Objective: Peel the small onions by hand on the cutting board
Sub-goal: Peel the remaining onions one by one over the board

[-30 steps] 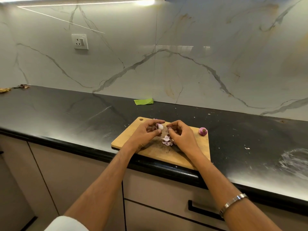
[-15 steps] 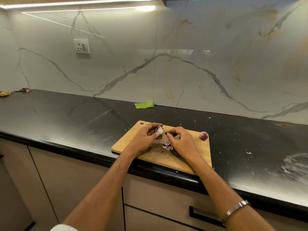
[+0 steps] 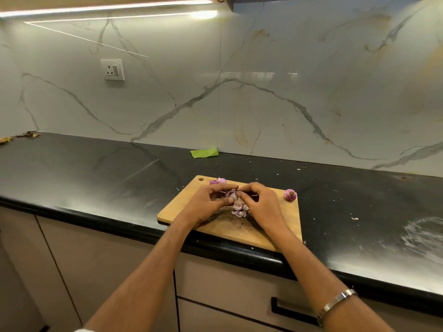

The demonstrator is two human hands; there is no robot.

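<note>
cutting board [image 3: 182, 207] on surface [image 3: 96, 178] | left hand [image 3: 206, 202], right hand [image 3: 263, 202] meet over board | peel pile [image 3: 239, 209] beneath them | onion [image 3: 290, 195] right of right hand | onions [image 3: 218, 181] behind left hand

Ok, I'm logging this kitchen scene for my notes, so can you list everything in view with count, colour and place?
cutting board: one, light wood, at the counter's front edge
onion being peeled: one, purple, between both hands above the board
peels: small pile, pale purple, on the board under the hands
unpeeled onion: one, pink-purple, board's right far corner
onion pieces: two, pale purple, board's far edge
green scrap: one, against the backsplash
countertop: black
wall socket: one, white, on the marble backsplash
bracelet: one, silver, right wrist
left hand: pinches the onion
right hand: pinches the onion
</note>
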